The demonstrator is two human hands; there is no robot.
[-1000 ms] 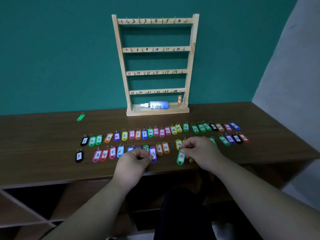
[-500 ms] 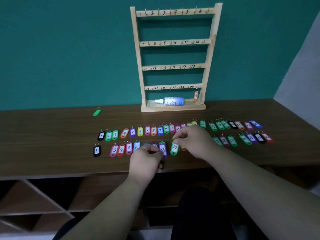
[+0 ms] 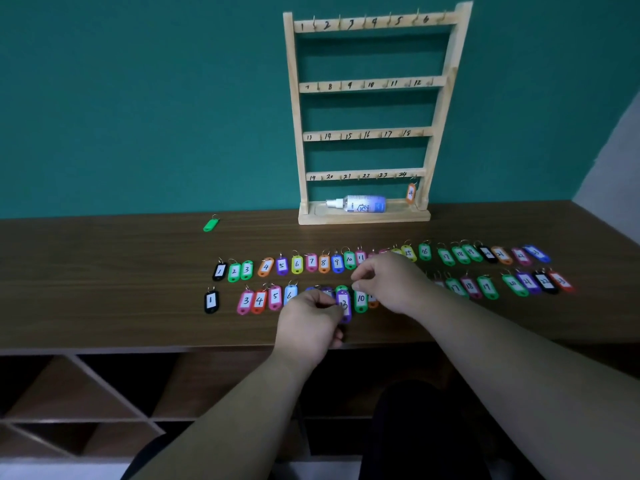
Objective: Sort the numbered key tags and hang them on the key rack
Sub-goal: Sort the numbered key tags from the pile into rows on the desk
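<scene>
Two rows of coloured numbered key tags lie across the brown table (image 3: 104, 289). My left hand (image 3: 310, 323) pinches the purple tag 13 (image 3: 344, 306) in the near row. Just right of it, my right hand (image 3: 391, 282) pinches the ring end of the green tag 10 (image 3: 361, 301). The wooden key rack (image 3: 367, 109) stands at the back against the teal wall, with four numbered hook rails. One orange tag (image 3: 410, 193) hangs on its bottom right hook. Both hands hide a few tags of each row.
A white spray bottle (image 3: 360, 203) lies on the rack's base. A lone green tag (image 3: 211, 224) rests apart at the back left. Open shelf compartments (image 3: 86, 393) run below the table's front edge. A grey wall (image 3: 616, 161) closes the right side.
My right hand has carried the green tag 10 up and left, into the near row beside the purple tag 13. My left hand stays on the purple tag. The view has shifted left.
</scene>
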